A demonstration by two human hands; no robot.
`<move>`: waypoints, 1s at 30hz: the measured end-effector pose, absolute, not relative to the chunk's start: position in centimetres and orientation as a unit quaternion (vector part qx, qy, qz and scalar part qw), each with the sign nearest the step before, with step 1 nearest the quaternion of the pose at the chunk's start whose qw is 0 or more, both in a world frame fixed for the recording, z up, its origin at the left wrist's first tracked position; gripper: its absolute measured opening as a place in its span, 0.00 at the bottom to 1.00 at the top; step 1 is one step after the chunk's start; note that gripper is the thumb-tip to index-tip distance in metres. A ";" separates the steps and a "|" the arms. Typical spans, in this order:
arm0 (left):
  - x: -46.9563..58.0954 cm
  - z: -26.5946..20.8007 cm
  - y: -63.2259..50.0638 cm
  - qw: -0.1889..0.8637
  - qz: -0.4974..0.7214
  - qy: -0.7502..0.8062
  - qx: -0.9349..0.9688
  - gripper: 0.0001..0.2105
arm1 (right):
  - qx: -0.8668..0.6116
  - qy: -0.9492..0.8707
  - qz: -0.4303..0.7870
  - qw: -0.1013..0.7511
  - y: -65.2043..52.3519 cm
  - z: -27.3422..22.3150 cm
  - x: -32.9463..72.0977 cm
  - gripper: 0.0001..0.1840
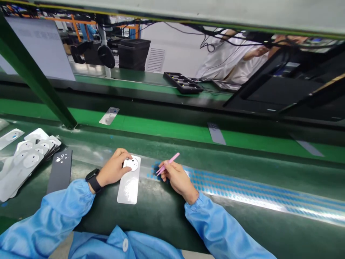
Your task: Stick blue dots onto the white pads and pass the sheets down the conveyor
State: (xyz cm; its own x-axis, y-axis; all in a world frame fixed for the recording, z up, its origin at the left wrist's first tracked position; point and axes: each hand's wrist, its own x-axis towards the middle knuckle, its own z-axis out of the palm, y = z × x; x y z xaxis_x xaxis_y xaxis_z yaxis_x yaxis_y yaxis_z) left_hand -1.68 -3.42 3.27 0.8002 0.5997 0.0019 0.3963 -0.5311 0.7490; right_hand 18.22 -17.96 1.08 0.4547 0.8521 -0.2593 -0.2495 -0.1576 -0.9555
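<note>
My left hand (115,168) rests on a shiny white phone back panel (128,190), thumb and index finger pressed on either side of its round camera area. The panel lies flat on the green work surface. In my right hand (174,174) is a pair of pink tweezers (170,160), pinched between thumb and fingers, tips pointing down and left. Those tips are over the left end of a long clear strip (242,187) dotted with rows of small blue round stickers. The strip runs off to the right, partly hidden by my right hand.
A pile of silvery panels (24,162) lies at left, beside a dark grey panel (60,167). Beyond the ledge, a green conveyor belt (161,131) carries several spaced panels. A green post (35,72) stands at left. Farther back are a black tray (183,83) and another person's arms.
</note>
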 end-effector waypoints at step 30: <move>-6.5 1.8 -3.0 0.333 0.135 0.283 0.889 0.10 | -0.781 -0.226 -0.089 0.576 -26.0 5.9 25.4 0.18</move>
